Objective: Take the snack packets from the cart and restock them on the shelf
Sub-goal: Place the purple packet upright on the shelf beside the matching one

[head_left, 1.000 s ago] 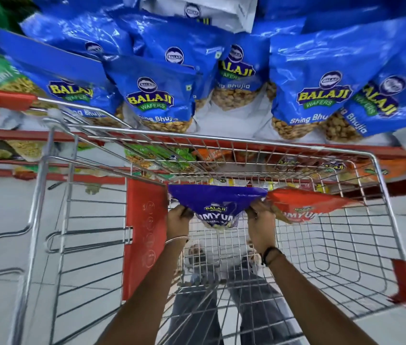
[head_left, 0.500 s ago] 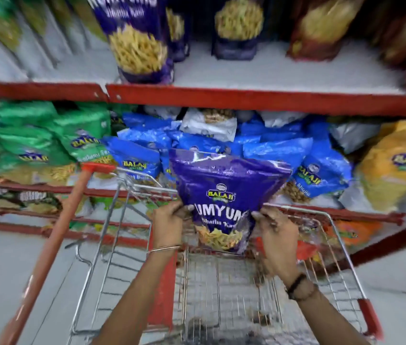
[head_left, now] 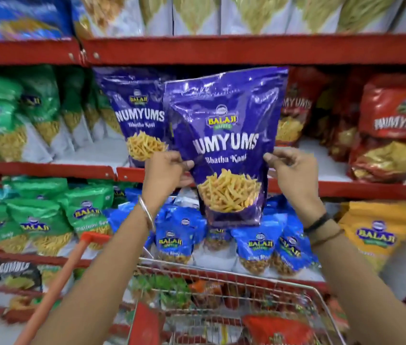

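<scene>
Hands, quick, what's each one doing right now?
Left hand: closed on the left edge of the purple Numyums packet.
Right hand: closed on the packet's right edge.

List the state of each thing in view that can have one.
Held purple packet: upright, in the air, gripped by both hands.
Left hand: shut on its left edge.
Right hand: shut on its right edge.
Shelved purple packet: upright on the shelf.
Cart: holds a red packet.
</scene>
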